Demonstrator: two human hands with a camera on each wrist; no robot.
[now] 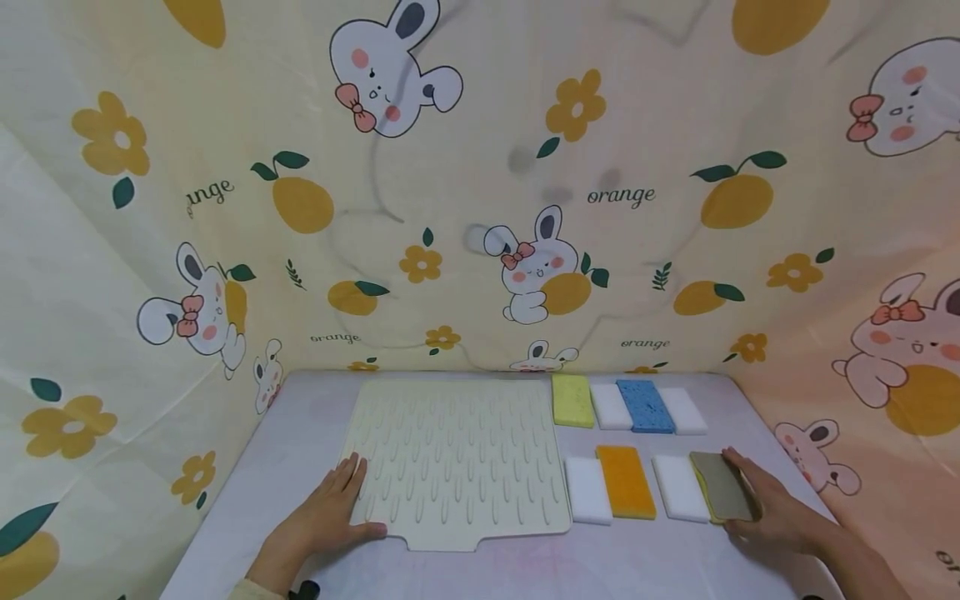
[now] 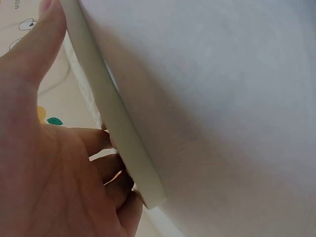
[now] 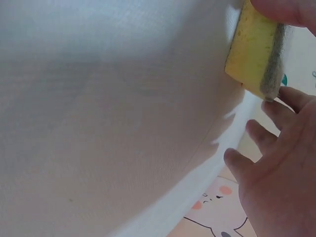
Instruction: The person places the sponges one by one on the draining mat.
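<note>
A cream board (image 1: 457, 458) with rows of raised ridges and a front tab lies on the table. My left hand (image 1: 321, 512) rests at its front left corner, fingers along the left side and thumb by the front edge. In the left wrist view the fingertips meet the board's edge (image 2: 116, 123). My right hand (image 1: 768, 504) holds a yellow sponge with a grey scouring face (image 1: 726, 487) between thumb and index finger. Its yellow side (image 3: 249, 47) shows in the right wrist view, the other fingers spread beside it. A white sponge (image 1: 680, 488) lies immediately left of it.
Nearer the board lie an orange sponge (image 1: 626, 482) and another white one (image 1: 587, 492). Along the back are a yellow-green sponge (image 1: 573, 401), a blue sponge (image 1: 645, 407) and two more white ones. A rabbit-and-orange patterned cloth (image 1: 465, 183) encloses the table's back and sides.
</note>
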